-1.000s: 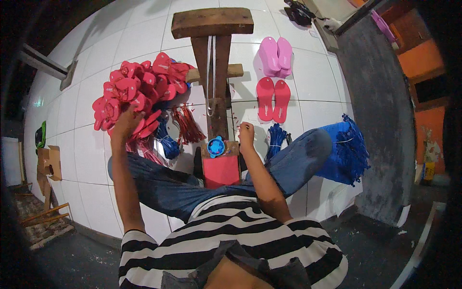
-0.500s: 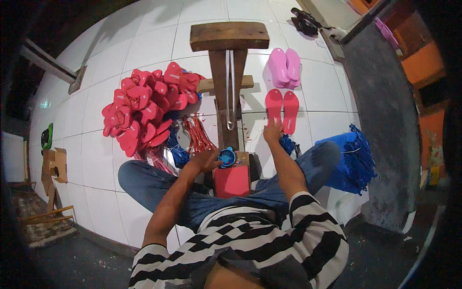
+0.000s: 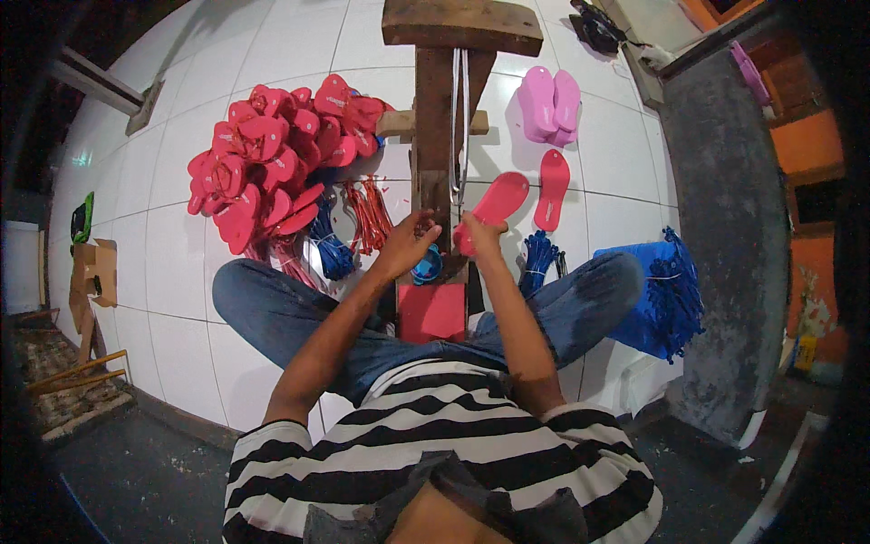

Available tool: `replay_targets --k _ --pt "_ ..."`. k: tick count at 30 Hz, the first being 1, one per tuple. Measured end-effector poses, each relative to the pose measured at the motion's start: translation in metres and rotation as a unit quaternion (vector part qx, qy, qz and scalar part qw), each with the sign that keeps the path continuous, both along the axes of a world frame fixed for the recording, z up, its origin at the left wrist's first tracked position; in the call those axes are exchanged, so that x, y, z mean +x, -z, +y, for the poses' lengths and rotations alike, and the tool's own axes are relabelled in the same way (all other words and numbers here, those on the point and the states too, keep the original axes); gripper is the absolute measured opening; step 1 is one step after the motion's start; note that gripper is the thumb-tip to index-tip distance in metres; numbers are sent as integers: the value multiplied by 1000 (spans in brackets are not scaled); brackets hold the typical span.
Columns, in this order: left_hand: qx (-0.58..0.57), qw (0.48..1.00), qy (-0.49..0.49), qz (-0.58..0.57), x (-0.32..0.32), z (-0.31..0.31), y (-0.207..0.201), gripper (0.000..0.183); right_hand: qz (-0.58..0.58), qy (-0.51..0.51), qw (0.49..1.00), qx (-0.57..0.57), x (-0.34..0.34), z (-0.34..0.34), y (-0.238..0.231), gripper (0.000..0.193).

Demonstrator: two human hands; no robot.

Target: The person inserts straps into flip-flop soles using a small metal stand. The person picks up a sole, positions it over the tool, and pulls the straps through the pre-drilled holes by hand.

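My right hand (image 3: pixel 482 238) grips a red flip-flop sole (image 3: pixel 503 198) near its heel and holds it slanted beside the wooden stand (image 3: pixel 433 118). Across from it, my left hand (image 3: pixel 410 247) is empty, thumb and fingers apart, just above a small round blue container (image 3: pixel 427 266). Below the container, a red pad (image 3: pixel 432 313) covers the near end of the stand between my legs. A second red sole (image 3: pixel 550 192) lies on the tiles to the right, with a stack of pink soles (image 3: pixel 549 107) behind it.
A big heap of red flip-flops (image 3: pixel 263 172) lies left of the stand. Near it are bundles of red straps (image 3: pixel 366 216) and blue straps (image 3: pixel 330 243). More blue straps (image 3: pixel 539 259) lie by my right knee, others on a blue bag (image 3: pixel 625 313). The stand's crossbar (image 3: pixel 462 24) rises ahead.
My right hand has picked up the left one of the two red soles and brought it toward the stand. My left hand has moved forward, off the blue container. The view has shifted slightly.
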State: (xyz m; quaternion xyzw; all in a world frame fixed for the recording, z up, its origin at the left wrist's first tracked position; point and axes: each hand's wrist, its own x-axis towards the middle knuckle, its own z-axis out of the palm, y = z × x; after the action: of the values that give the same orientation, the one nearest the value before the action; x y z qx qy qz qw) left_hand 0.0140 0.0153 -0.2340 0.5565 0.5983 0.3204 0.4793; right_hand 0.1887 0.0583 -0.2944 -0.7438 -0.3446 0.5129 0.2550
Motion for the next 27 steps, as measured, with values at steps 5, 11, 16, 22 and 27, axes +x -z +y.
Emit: replay_targets --k 5,11,16,22,27 --pt "-31 973 -21 -227 5 6 -20 71 -140 -151 958 199 -30 -91 -77 93" --pt "61 985 -89 -138 -30 11 -46 41 -83 -325 894 298 -13 -107 -47 68" --pt "82 961 -228 -132 -51 10 -82 35 -240 -512 809 160 -5 -108 -24 62" --pt "133 956 -230 -123 -48 12 -86 36 -317 -495 786 191 -23 -101 12 62" --pt "142 960 -221 -97 -51 12 -77 35 -341 -500 747 274 -19 -107 18 59"
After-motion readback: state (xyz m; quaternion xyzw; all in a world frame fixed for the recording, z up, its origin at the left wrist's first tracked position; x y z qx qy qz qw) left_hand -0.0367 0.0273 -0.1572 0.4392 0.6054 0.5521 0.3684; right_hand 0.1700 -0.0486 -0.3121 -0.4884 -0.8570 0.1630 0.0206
